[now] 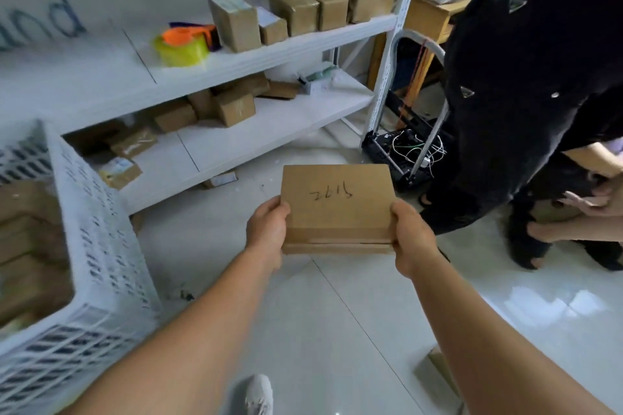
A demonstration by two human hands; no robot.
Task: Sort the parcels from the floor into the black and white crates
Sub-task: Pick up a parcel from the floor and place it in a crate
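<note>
Both hands (340, 232) grip a cardboard parcel (337, 202) handwritten, perhaps, "2615".

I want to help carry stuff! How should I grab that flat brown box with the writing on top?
Take the flat brown box by its two short ends, one hand from each side, as the left hand and right hand do now. It is wide and thin, so thumbs on top and fingers underneath should keep it level.

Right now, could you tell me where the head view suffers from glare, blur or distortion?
Head view: glare on the glossy floor tiles; the white crate is smeared with blur; wide-angle bending of the shelf; the held parcel stays fairly sharp.
</note>
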